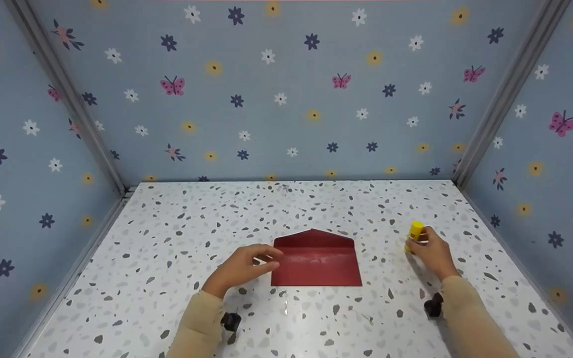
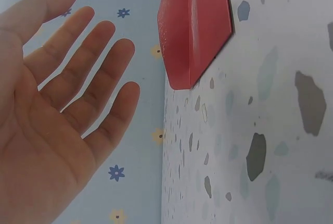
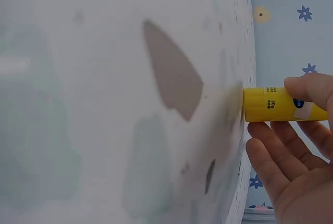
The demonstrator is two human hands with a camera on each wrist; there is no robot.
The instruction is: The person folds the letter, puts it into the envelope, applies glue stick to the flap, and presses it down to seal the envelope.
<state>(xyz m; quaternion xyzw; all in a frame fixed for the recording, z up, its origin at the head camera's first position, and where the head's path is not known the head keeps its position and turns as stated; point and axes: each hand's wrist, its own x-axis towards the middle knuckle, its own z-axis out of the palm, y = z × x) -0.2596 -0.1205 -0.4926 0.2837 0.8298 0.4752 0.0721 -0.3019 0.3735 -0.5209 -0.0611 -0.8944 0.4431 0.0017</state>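
Note:
A red envelope [image 1: 316, 271] lies on the speckled table with its flap raised toward the back wall. Whitish streaks show along its fold in the left wrist view. My left hand [image 1: 244, 266] hovers at the envelope's left edge, fingers loosely spread and holding nothing; in the left wrist view the palm [image 2: 47, 146] is bare. Over to the right, my right hand [image 1: 434, 252] pinches a yellow glue stick [image 1: 416, 229] between thumb and fingers. The glue stick [image 3: 270, 104] stands upright, its base at or very near the table surface.
The white speckled table [image 1: 192, 214] is enclosed by blue flowered panels [image 1: 286, 99] at the back and both sides. Grey metal posts [image 1: 75, 99] mark the corners. Black wrist devices [image 1: 433, 306] sit beside both sleeves.

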